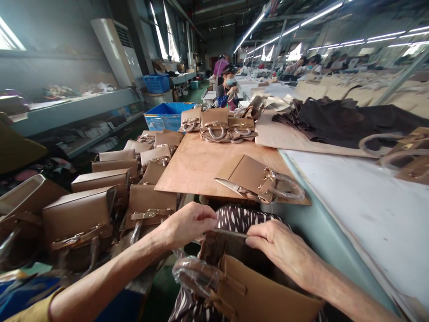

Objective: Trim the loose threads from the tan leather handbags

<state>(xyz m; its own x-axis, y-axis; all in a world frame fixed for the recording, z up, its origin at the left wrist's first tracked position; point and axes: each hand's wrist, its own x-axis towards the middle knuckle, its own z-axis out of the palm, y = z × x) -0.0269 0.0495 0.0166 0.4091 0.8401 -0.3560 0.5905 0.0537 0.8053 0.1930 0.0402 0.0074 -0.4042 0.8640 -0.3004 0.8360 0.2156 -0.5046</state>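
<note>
The smooth brown handbag (pixel 268 290) is just under your left hand (pixel 191 223) and right hand (pixel 283 248), both pinching its edge.

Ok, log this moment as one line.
left hand: at tan bag | right hand: pinching bag's rim | bag: open, handle film-wrapped | board: more bags on it

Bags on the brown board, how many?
4: left bag, middle bag and right bag along the far edge; near bag toward the near right corner. Others may hide behind.
</note>
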